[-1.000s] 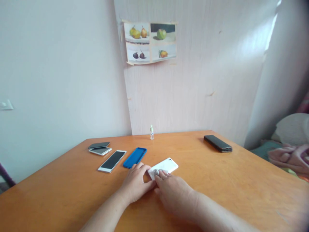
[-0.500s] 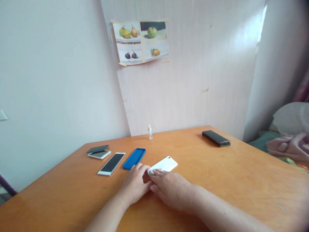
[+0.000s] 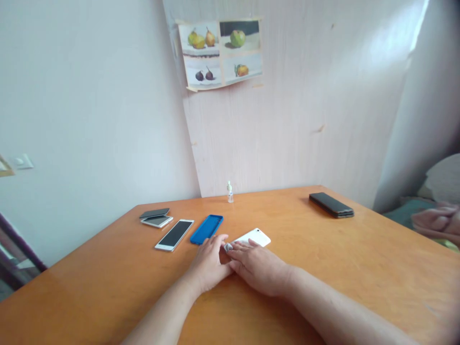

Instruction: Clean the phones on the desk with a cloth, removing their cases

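Observation:
A white phone [image 3: 256, 235] lies back up on the wooden table, its camera corner pointing away to the right. My left hand [image 3: 209, 262] curls at its near left end, fingers and thumb around that edge. Under the fingers of my right hand [image 3: 260, 268] a small crumpled white wipe [image 3: 228, 247] is pressed against the phone's back; most of it is hidden. Just beyond my left hand lies a blue phone case [image 3: 207, 229], hollow side up. Left of the case is another white phone [image 3: 175, 235] with its dark screen up.
Farther left, a dark flat device [image 3: 154, 212] partly overlaps a white-edged one [image 3: 157, 221]. A small clear pump bottle [image 3: 230, 192] stands at the table's back edge. Stacked dark phones [image 3: 331, 205] lie at the back right. The wall rises behind the table [image 3: 341, 268].
The head view has turned slightly left, so everything sits farther right in the picture. My right hand has slid forward over the white phone and covers more of it. My left hand stays at its end.

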Motion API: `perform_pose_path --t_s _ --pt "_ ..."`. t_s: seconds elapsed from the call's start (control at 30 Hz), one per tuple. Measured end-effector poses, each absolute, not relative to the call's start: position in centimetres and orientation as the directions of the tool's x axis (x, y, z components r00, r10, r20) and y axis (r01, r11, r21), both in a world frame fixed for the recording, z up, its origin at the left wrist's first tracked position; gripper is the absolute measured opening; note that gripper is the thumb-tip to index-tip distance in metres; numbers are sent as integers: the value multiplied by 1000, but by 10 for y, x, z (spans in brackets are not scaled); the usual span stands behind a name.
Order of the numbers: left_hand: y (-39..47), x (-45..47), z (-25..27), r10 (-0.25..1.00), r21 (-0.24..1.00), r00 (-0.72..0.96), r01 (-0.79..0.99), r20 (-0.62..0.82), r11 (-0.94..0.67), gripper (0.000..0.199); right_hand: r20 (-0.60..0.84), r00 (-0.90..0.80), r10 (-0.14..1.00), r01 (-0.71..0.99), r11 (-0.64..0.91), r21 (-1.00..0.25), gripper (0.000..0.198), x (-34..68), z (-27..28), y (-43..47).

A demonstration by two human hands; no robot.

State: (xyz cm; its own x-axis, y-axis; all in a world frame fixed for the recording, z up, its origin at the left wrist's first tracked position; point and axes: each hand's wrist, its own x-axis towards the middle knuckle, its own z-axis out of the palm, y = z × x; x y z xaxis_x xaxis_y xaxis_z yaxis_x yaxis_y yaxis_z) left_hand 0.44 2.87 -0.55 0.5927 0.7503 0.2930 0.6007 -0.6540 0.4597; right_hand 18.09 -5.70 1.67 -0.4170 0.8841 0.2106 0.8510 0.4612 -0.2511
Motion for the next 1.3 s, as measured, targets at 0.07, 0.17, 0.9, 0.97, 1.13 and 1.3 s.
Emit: perform_pose_path --t_s 0.07,0.17,0.9,0.97,1.13,1.3 --pt "29 4 -7 761 481 580 599 291 -640 67 181 -348 920 885 386 -258 46 187 16 -52" --pt "28 4 -8 768 514 575 585 282 -627 73 121 -88 989 958 117 -262 48 203 13 -41" --pt "29 4 -5 748 461 596 597 293 -656 66 51 -212 976 935 217 -279 55 191 12 -50" --pt "30 4 -6 740 452 602 593 301 -666 66 82 -326 942 893 335 -302 54 184 13 -55" --pt "29 4 -5 743 458 602 594 293 -661 66 38 -20 999 965 29 -261 55 203 9 -42" --pt "28 4 -4 751 463 602 602 273 -651 68 14 89 996 976 -85 -198 55 216 8 -37"
